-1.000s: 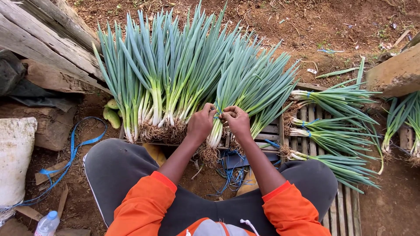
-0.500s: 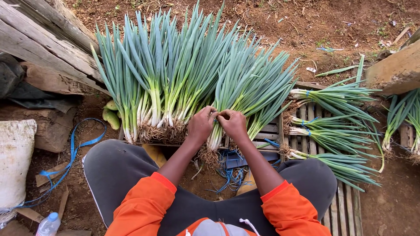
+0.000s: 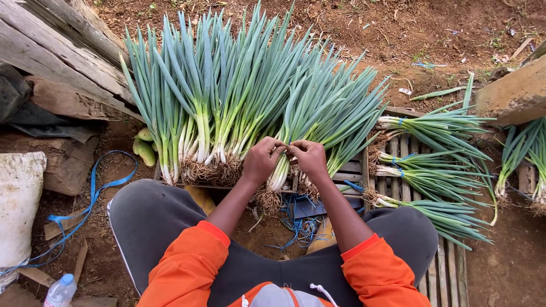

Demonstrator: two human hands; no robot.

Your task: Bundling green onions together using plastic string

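A bunch of green onions [image 3: 318, 119] with white stalks and hairy roots lies in front of me. My left hand [image 3: 263, 160] and my right hand [image 3: 310, 159] meet over its white stalks, fingers pinched together around them. A thin blue tie seems to run between my fingers, though it is too small to be sure. To the left a wide row of other green onions [image 3: 210, 108] leans side by side, roots toward me. Loose blue ties [image 3: 296, 224] lie on the ground between my knees.
Tied bundles of green onions [image 3: 432, 165] lie on a wooden slatted pallet [image 3: 443, 267] at right. Weathered planks [image 3: 51, 57] lean at upper left. A white sack [image 3: 20, 204], a blue strap [image 3: 94, 193] and a plastic bottle [image 3: 60, 289] sit at left. More onions [image 3: 526, 153] lie far right.
My hands have drawn a little closer together over the stalks and shifted slightly. The bunches have not moved.
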